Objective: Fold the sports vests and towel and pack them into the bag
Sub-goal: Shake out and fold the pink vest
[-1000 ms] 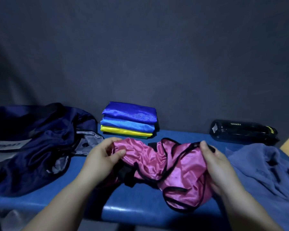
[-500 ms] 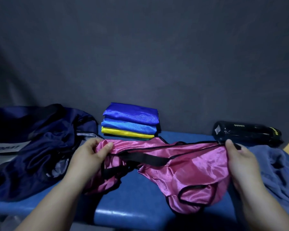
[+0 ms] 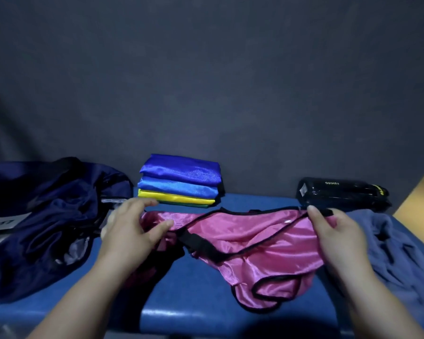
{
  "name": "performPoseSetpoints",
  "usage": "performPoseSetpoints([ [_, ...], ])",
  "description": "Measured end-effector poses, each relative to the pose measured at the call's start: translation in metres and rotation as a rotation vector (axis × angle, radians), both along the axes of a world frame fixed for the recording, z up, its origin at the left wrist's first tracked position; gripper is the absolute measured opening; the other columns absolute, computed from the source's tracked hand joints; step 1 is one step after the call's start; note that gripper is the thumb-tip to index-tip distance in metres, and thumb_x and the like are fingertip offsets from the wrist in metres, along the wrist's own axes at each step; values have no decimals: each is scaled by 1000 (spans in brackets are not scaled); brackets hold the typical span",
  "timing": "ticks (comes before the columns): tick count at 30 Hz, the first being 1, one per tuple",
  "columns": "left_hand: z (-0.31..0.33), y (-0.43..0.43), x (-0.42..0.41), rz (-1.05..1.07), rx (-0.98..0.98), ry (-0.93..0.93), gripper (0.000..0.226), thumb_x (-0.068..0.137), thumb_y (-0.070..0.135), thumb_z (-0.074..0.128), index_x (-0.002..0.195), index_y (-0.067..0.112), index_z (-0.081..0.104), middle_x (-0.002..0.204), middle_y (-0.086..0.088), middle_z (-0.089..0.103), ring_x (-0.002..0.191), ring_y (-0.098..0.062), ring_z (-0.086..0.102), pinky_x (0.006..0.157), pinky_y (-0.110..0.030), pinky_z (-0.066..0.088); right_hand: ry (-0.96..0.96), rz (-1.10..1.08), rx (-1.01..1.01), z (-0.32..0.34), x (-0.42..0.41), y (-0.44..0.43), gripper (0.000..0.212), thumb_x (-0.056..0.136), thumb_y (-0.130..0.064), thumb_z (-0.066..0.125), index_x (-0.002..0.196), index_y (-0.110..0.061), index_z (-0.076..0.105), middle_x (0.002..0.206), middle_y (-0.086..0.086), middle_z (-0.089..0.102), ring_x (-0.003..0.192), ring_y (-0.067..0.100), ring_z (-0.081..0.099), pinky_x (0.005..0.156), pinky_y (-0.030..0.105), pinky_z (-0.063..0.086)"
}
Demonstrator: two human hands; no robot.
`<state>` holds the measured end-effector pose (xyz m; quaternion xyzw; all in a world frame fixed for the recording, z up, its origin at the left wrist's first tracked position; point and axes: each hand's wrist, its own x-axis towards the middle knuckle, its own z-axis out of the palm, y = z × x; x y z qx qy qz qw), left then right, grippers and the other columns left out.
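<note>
Light is dim and soft, seemingly from above. The plain grey backdrop [image 3: 206, 81] darkens toward the corners. Sheen streaks the shiny pink satin vest [image 3: 255, 241], and a pale glare band marks the near edge of the glossy blue bench [image 3: 194, 314]. The left hand [image 3: 130, 231] is blurred; the crumpled navy fabric bag [image 3: 47, 216] at left sinks into shadow.
</note>
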<state>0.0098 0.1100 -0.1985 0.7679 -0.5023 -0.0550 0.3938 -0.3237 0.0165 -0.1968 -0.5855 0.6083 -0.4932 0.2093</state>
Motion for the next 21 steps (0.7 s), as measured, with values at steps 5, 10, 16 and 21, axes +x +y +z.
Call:
performPoseSetpoints([
  [5,-9,1,17,-189,427,33,118,38,81,76,140,33,42,142,4,47,132,-21,42,107,-41,37,-75,-194,73,5,-25,-6,43,96,-46,50,81,-6,51,75,8,55,80,29,52,72,37,37],
  [10,-14,-1,21,-212,416,115,48,72,40,82,115,32,62,104,12,68,97,-10,62,81,-26,45,-144,-256,117,1,-32,-13,53,93,-54,50,74,-5,46,74,13,56,81,36,57,79,46,44],
  [16,-8,-3,20,-215,213,465,27,77,15,81,98,25,67,84,4,75,76,-14,71,73,-28,53,-291,-27,135,-3,-11,-10,47,86,-57,61,80,-10,63,81,18,68,73,33,64,73,43,52],
  [21,-4,-6,20,-238,119,742,58,61,26,85,114,23,61,101,-4,74,89,-26,72,87,-45,55,-390,211,163,-3,0,-4,39,76,-59,71,72,-21,65,70,10,61,68,23,53,68,41,43],
])
